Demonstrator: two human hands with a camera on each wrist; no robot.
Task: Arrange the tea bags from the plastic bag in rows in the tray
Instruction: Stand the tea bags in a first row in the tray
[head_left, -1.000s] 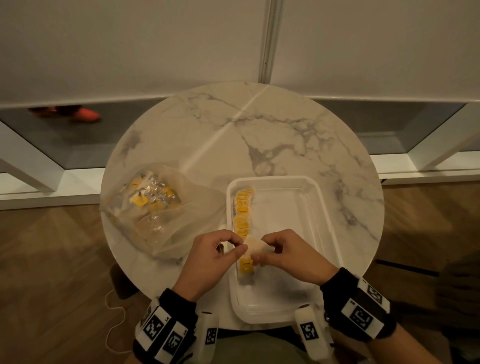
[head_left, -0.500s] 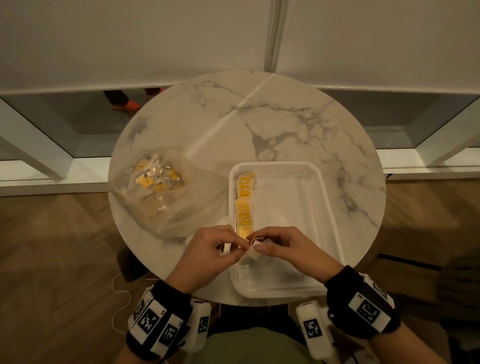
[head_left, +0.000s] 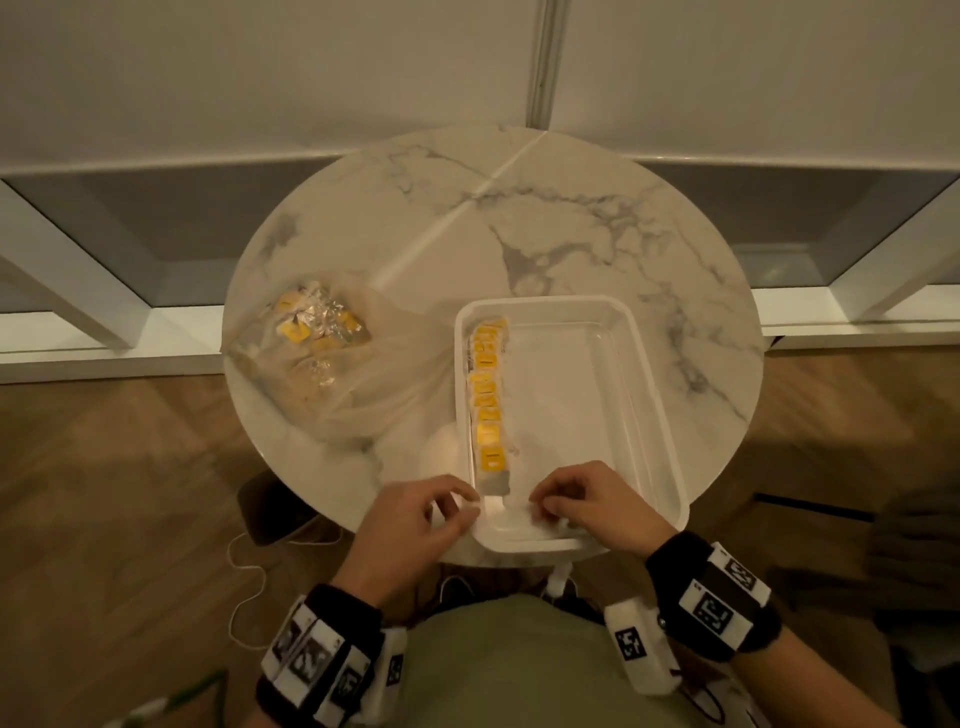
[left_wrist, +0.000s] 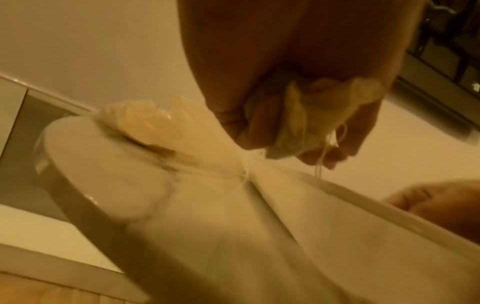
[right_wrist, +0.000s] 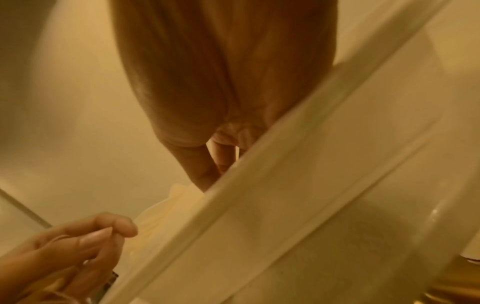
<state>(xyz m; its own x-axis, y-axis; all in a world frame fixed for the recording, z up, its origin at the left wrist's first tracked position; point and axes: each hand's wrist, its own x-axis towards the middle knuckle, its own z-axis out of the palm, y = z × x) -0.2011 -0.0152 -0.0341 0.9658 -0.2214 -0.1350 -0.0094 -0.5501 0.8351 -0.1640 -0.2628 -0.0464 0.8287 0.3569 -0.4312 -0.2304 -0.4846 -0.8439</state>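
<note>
A white tray (head_left: 545, 300) stands on the round marble table (head_left: 571, 208). One row of tea bags (head_left: 488, 395) with yellow tags runs along its left wall, ending in a pale tea bag (head_left: 496, 482) near me. My left hand (head_left: 462, 506) hovers at the tray's near-left corner. In the left wrist view it (left_wrist: 298, 139) grips a bundle of tea bags (left_wrist: 293, 131) with strings hanging down. My right hand (head_left: 543, 506) is inside the tray's near end, fingers curled, tips down. The tray rim (right_wrist: 285, 154) hides those tips. The plastic bag (head_left: 374, 374) lies left with more tea bags (head_left: 317, 325).
The table is small, and its near edge lies just under my wrists. The tray's right part (head_left: 582, 415) holds nothing. A white cable (head_left: 244, 566) trails on the wooden floor at the lower left. A wall and window ledge stand behind the table.
Both hands held one tea bag together over the tray's near-left part. They have since drawn apart and toward me, and a tea bag now lies at the row's near end.
</note>
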